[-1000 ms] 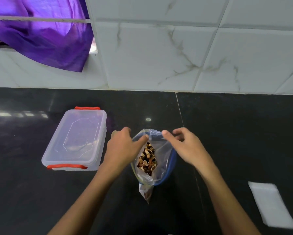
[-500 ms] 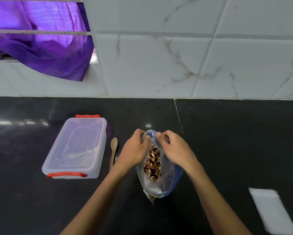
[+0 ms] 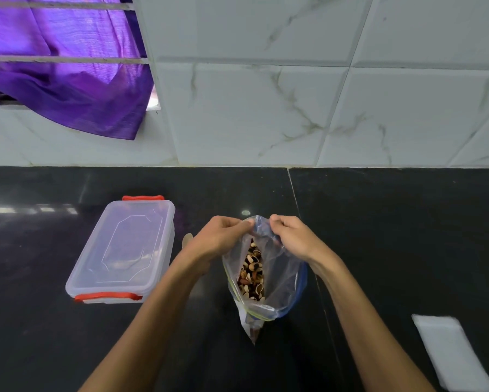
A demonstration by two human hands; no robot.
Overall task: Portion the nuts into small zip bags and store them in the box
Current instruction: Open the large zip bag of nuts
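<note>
Both hands pinch the far rim of the big zip bag, left hand and right hand nearly touching. I judge the thin, limp film could slip or sag from that pinch and tip nuts onto the glossy black bench. Nuts look hard, shelled, loose. Box is rigid clear plastic, lidded, red clips, well left of the bag. White flat packet lies near right.

Both forearms were bare up to the frame's lower edge, with no sleeves showing. The left hand and right hand wore no gloves, rings, or watch.
</note>
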